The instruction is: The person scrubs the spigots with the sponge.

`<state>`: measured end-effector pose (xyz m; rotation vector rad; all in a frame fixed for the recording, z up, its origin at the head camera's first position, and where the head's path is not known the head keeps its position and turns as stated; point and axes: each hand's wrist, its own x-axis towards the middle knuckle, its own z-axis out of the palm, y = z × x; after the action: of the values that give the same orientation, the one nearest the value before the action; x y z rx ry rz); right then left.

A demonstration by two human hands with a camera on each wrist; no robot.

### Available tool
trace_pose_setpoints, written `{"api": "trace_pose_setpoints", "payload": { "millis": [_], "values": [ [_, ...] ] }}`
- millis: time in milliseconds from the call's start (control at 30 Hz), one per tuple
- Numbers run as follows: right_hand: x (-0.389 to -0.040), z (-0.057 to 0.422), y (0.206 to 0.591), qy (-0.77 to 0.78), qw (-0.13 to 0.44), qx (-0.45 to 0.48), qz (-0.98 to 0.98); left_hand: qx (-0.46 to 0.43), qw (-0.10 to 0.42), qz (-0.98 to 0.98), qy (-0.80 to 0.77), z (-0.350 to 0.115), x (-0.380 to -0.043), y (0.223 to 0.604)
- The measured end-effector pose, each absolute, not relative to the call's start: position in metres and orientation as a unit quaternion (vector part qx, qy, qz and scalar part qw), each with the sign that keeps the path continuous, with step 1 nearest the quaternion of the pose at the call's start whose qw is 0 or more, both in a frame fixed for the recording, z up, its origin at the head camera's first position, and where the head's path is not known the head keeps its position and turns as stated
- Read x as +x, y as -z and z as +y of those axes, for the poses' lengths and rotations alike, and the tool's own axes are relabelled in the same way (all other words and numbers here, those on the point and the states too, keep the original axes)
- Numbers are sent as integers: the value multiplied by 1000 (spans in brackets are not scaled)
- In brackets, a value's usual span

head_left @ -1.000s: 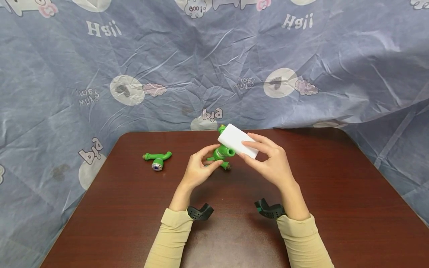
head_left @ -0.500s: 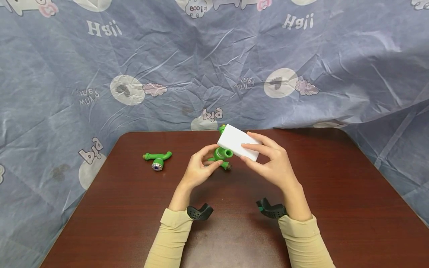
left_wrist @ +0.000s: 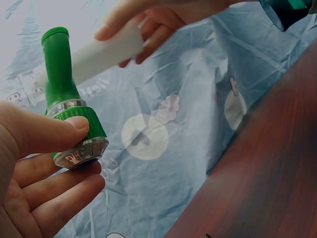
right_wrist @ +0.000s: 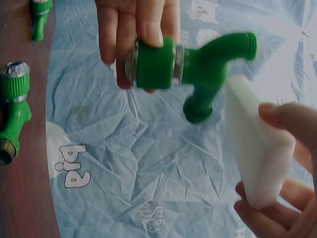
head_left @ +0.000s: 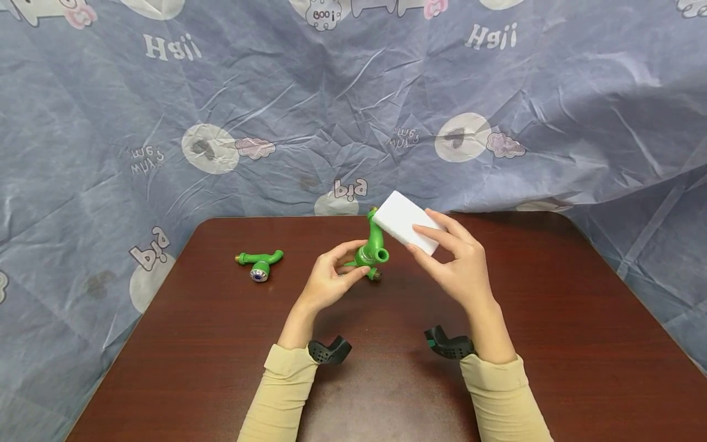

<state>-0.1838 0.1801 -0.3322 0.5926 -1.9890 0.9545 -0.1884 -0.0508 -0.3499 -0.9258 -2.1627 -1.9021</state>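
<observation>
A green tap is held up off the table by my left hand. Thumb and fingers pinch its ribbed knob, just above a silver, faceted end. My right hand grips a white sponge block between thumb and fingers. The sponge is tilted close beside the tap body; whether they touch, I cannot tell. Behind the left hand, a second green tap lies on the table, mostly hidden, its threaded end showing.
On the left of the dark red-brown table lies another green tap with a brass end. A blue-grey printed cloth hangs behind the table's far edge. Both wrists wear black camera mounts.
My right hand has lifted the sponge up and to the right, uncovering more of the held tap. The left hand has stayed nearly still, while the tap's open end has shifted slightly.
</observation>
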Motion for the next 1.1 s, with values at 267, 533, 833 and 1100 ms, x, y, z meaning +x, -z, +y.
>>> {"api": "trace_pose_setpoints", "payload": {
  "millis": [267, 533, 833, 1100],
  "values": [
    [-184, 177, 334, -327, 435, 212, -812, -331, 56, -712, 616, -50, -188, 350],
    [-185, 183, 333, -382, 450, 207, -780, -330, 48, -713, 617, -50, -189, 351],
    [-184, 181, 333, -350, 391, 249, -814, -328, 53, -721, 608, -51, -188, 350],
    [-181, 186, 330, -375, 416, 197, -805, -325, 54, -728, 601, -51, -188, 350]
  ]
}}
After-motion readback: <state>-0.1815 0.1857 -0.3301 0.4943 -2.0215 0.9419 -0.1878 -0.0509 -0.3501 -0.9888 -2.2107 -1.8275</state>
